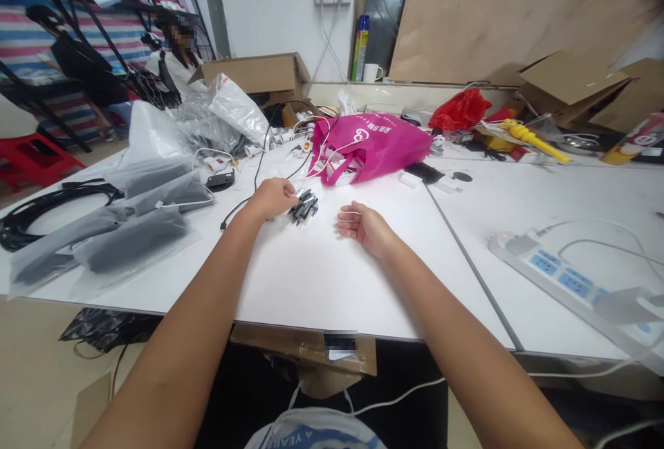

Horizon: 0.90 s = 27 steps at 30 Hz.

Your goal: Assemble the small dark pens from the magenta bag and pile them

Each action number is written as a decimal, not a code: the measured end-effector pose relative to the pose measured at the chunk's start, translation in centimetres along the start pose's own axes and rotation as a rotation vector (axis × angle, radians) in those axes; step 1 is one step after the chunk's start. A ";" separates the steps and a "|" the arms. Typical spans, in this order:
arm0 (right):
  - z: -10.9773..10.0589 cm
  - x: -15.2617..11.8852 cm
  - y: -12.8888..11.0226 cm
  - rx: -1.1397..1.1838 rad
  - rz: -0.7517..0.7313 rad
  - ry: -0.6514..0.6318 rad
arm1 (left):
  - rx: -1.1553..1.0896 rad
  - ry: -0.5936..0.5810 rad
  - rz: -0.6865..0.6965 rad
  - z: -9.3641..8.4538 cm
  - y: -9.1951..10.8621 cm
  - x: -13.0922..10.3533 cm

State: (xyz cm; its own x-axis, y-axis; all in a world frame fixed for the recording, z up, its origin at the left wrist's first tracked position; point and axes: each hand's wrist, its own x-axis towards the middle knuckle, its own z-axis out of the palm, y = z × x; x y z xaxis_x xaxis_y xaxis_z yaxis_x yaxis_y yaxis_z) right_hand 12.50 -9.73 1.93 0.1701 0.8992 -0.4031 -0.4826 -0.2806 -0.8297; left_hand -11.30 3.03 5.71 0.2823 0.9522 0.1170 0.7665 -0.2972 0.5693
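A small bundle of dark, pen-like sticks [304,207], with pale bits and what looks like clear plastic around it, lies on the white table [311,276] in front of me. My left hand [274,198] is closed at its left upper edge, thumb and fingers pinched together. Exactly what sits between those fingertips is hard to see. To the right of the bundle, apart from it, my right hand [366,229] is open and holds nothing, its fingers slightly curled. Just behind both hands lies a magenta bag [384,144] with small items showing at its mouth.
Frosted bags [135,238] and a black coiled cable [57,207] lie at left. A black cord [259,158] runs behind my left hand. On the right are a power strip [565,276] and a yellow tool-like object [534,139]. Two people sit near bunk beds, back left.
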 end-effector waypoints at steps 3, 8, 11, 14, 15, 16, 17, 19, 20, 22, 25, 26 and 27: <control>0.2 -0.3 -0.2 -0.005 0.004 0.000 | 0.048 -0.010 0.006 1.0 0.3 0.7; 0.3 -0.3 -0.2 -0.017 0.013 0.000 | -0.042 0.120 -0.041 2.7 -1.1 0.4; 0.2 -0.1 -0.1 -0.021 0.008 0.004 | -0.045 0.251 -0.049 2.8 -2.3 0.2; 0.0 0.1 0.1 -0.026 0.002 0.005 | -0.031 0.265 -0.066 2.6 -3.1 0.1; 0.0 0.1 0.1 -0.028 0.001 0.007 | -0.025 0.248 -0.072 2.5 -3.2 0.1; 0.0 0.0 0.1 -0.031 0.001 0.011 | -0.016 0.226 -0.076 2.4 -3.2 0.0; 0.0 0.0 0.1 -0.035 0.001 0.014 | -0.007 0.204 -0.077 2.4 -3.1 -0.1; 0.0 -0.1 0.0 -0.040 0.002 0.020 | 0.010 0.170 -0.068 2.5 -3.0 -0.4; 0.0 -0.1 0.0 -0.042 0.002 0.023 | 0.013 0.161 -0.061 2.6 -2.9 -0.5; 0.0 -0.1 0.0 -0.043 0.000 0.027 | 0.006 0.156 -0.054 2.7 -2.8 -0.6; 0.0 -0.1 0.0 -0.041 -0.005 0.023 | -0.006 0.149 -0.061 2.8 -2.8 -0.7; 0.0 -0.1 0.0 -0.042 -0.005 0.020 | -0.006 0.142 -0.067 2.8 -2.9 -0.7; 0.0 -0.1 -0.1 -0.043 -0.004 0.017 | -0.004 0.134 -0.073 2.8 -2.9 -0.6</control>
State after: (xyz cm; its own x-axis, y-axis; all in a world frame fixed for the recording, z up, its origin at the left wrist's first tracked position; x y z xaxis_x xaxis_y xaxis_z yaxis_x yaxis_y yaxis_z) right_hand 12.49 -9.84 2.04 0.1872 0.8946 -0.4058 -0.4443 -0.2913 -0.8472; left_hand -12.14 3.09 1.71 0.1461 0.9722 0.1828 0.7796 -0.2269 0.5837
